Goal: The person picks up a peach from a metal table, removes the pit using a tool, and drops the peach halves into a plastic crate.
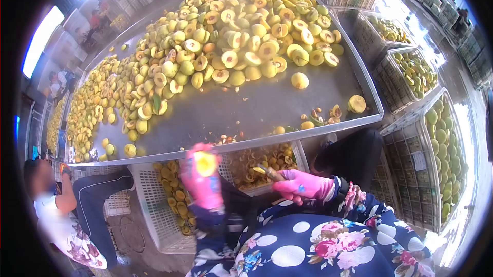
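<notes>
My left hand [201, 187], in a pink glove and blurred by motion, is closed around a yellow peach piece [207, 163] near the table's front edge. My right hand [307, 186], also pink-gloved, grips the handle of a small pitting knife [268, 173]; its tip points left, toward the other hand, and its exact shape is hard to make out. Under both hands stand a white crate [154, 210] with peach halves [177, 200] and a second crate [303, 156] with peach pieces and scraps.
A metal table [205, 117] carries a large heap of halved peaches [246, 35], with pits and scraps along its front rim. Full crates [411, 169] line the right side. At left a co-worker [56, 215] sits close to the table.
</notes>
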The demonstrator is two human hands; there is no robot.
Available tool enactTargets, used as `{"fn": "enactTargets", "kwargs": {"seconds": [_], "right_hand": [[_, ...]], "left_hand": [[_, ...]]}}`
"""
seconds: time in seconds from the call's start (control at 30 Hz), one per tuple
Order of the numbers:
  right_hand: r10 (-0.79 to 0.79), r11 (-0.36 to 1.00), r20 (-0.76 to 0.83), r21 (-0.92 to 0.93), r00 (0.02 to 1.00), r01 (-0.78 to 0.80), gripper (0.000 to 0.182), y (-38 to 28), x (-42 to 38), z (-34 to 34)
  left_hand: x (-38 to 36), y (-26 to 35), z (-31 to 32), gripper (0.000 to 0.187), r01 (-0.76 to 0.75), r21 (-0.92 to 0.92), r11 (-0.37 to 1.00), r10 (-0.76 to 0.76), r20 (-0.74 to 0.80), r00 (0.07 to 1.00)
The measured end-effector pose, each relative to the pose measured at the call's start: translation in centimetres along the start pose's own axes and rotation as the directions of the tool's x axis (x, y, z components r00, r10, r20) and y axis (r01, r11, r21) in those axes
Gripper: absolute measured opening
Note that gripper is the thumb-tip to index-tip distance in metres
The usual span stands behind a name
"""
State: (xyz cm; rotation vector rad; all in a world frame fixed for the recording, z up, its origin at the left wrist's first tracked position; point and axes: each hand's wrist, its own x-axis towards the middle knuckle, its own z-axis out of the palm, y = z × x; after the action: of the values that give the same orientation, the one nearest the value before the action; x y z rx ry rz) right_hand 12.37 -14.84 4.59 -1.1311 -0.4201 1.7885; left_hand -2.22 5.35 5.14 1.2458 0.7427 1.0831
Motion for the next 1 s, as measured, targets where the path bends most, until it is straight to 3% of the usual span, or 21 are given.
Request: {"fn": "enactTargets", "kwargs": {"seconds": [0.03,0.07,0.1,0.13,0.17,0.23,0.3,0.37,0.43,0.5,0.57,0.63,0.7,0.77,0.83,0.93,0.97,1.0], "right_hand": [[0.043,0.971,-0.069,-0.230,0.997,-0.058,0.025,1.1,0.7,-1.0],[-0.139,0.790,-0.073,-0.609,0.988,0.066,0.028,3.1,1.6,-2.2],[-0.310,0.456,-0.004,-0.878,0.951,0.145,0.032,4.3,2.3,-3.1],[-0.169,0.489,-0.108,-0.872,0.980,-0.011,0.038,2.6,1.6,-2.4],[-0.148,0.535,-0.125,-0.845,0.981,-0.027,0.038,2.3,1.6,-2.3],[-0.108,0.617,-0.159,-0.785,0.981,-0.059,0.037,1.9,1.7,-2.5],[-0.183,0.622,-0.127,-0.783,0.975,0.015,0.036,1.7,1.6,-2.7],[-0.220,0.603,-0.112,-0.796,0.969,0.045,0.035,1.8,1.6,-3.2],[-0.228,0.603,-0.132,-0.797,0.965,0.034,0.035,2.3,1.5,-4.0],[-0.115,0.701,-0.172,-0.712,0.978,-0.042,0.036,1.0,0.1,-4.3],[-0.056,0.740,-0.208,-0.666,0.977,-0.099,0.037,0.9,-0.4,-5.0],[0.072,0.827,-0.257,-0.525,0.964,-0.202,0.036,-0.3,-1.1,-5.3],[0.103,0.866,-0.255,-0.453,0.961,-0.213,0.034,0.7,-0.6,-6.6],[0.102,0.889,-0.245,-0.412,0.964,-0.199,0.032,1.2,-0.2,-7.5],[0.065,0.903,-0.234,-0.399,0.970,-0.157,0.029,1.3,-0.2,-8.0],[0.050,0.953,-0.232,-0.278,0.971,-0.116,0.023,0.7,-1.1,-7.7],[0.020,0.977,-0.201,-0.206,0.979,-0.062,0.023,0.4,-1.4,-7.7],[-0.011,0.992,-0.170,-0.129,0.985,-0.011,0.023,0.2,-1.8,-7.6]], "left_hand": [[2.1,1.5,-3.0,0.025,0.111,-0.120,0.987,-0.126,-0.128,0.984],[3.7,2.0,-6.6,0.027,0.102,0.183,0.978,-0.073,-0.159,0.985],[5.3,2.6,-10.0,0.026,0.200,0.506,0.839,-0.120,-0.187,0.975],[6.4,3.6,-12.0,0.032,0.145,0.874,0.464,-0.114,-0.104,0.988],[7.6,2.8,-14.7,0.039,-0.047,0.997,0.068,-0.034,0.050,0.998],[9.6,2.8,-14.2,0.041,-0.126,0.992,0.025,0.063,0.124,0.990],[13.6,1.1,-11.8,0.039,-0.157,0.804,0.574,-0.033,0.214,0.976],[16.1,2.9,-3.8,0.037,-0.104,0.734,0.671,-0.185,0.302,0.935],[20.3,0.1,1.3,0.035,-0.188,0.628,0.755,-0.119,0.414,0.902],[22.7,-1.3,7.1,0.032,-0.327,0.647,0.689,-0.018,0.467,0.884],[25.3,-4.3,11.7,0.028,-0.595,0.529,0.605,0.247,0.586,0.772],[24.2,-5.3,16.4,0.032,-0.520,0.549,0.654,0.122,0.602,0.789],[23.1,-7.0,20.2,0.038,-0.425,0.776,0.465,-0.098,0.522,0.847],[21.5,-7.3,22.5,0.040,-0.323,0.843,0.430,-0.285,0.466,0.838],[21.2,-9.2,22.9,0.038,-0.391,0.821,0.415,-0.178,0.495,0.850],[20.4,-10.7,20.3,0.043,-0.247,0.517,0.819,-0.160,0.621,0.768],[19.2,-8.7,19.8,0.039,0.072,0.527,0.847,-0.406,0.552,0.728],[17.7,-6.7,18.9,0.038,0.361,0.343,0.867,-0.496,0.530,0.688]]}}
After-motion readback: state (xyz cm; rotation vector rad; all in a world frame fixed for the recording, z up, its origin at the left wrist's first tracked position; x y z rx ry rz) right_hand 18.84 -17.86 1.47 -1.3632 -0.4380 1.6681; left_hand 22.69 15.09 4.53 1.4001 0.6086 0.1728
